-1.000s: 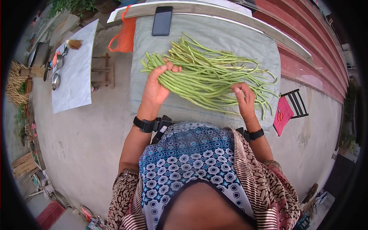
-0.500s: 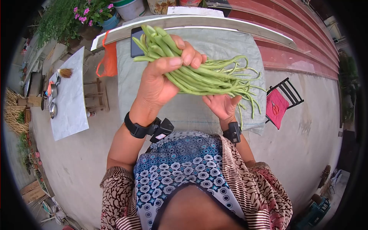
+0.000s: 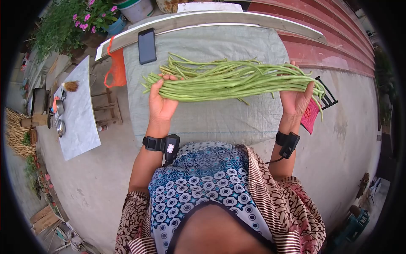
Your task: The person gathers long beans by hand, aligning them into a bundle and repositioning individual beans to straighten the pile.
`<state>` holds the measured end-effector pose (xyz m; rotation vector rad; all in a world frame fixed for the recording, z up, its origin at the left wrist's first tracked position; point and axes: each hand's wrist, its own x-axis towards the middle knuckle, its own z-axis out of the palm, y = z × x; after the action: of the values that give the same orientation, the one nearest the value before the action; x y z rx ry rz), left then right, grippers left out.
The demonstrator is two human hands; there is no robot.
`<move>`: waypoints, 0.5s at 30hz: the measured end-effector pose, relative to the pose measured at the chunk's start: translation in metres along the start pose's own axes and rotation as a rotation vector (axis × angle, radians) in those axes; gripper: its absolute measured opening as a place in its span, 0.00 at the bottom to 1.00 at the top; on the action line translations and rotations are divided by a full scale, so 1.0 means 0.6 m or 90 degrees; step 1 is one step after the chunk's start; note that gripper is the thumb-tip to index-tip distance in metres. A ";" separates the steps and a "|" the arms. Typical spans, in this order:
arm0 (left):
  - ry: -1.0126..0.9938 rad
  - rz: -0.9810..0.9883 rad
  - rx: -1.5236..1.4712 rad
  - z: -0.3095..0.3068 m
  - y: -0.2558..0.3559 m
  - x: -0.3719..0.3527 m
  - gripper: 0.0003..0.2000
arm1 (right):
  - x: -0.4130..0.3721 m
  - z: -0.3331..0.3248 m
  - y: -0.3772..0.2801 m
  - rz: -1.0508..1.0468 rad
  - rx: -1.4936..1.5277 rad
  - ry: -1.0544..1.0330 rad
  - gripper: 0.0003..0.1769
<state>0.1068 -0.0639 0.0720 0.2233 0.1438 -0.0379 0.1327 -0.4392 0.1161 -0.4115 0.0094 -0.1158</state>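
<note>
Long green beans [image 3: 228, 88], one bundle: held over the table [image 3: 203, 120], lengthwise between left and right edges, thin tips [image 3: 317, 83] carried past the right edge. Blunt ends [image 3: 148, 80] are clamped in the left hand [image 3: 163, 103]; tips are cradled by the right hand [image 3: 293, 101], its thumb and fingers apart. Strands could be shed over the right edge, should the uneven tips be too loosely supported there.

The beans [image 3: 228, 86] were green, some yellower. The tabletop [image 3: 203, 122] was pale grey-green; the phone [image 3: 147, 45] at its far left corner was black, the bag [image 3: 118, 70] off its left edge orange. The apron [image 3: 198, 180] bore blue-and-white geometric motifs, the sleeves [image 3: 132, 216] brown-and-cream blotches and stripes.
</note>
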 end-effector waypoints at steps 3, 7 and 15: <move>0.277 -0.031 0.057 -0.119 0.019 0.030 0.08 | 0.028 -0.090 0.008 0.086 -0.181 0.180 0.31; 0.280 -0.078 0.111 -0.154 0.013 0.021 0.08 | 0.021 -0.158 0.036 0.153 -0.554 0.345 0.25; 0.386 -0.021 0.070 -0.131 0.008 0.031 0.10 | 0.016 -0.157 0.060 0.013 -0.685 0.307 0.35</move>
<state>0.1149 -0.0423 -0.0054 0.3383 0.7508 -0.0104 0.1429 -0.4451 0.0153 -1.4488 0.5713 -0.1826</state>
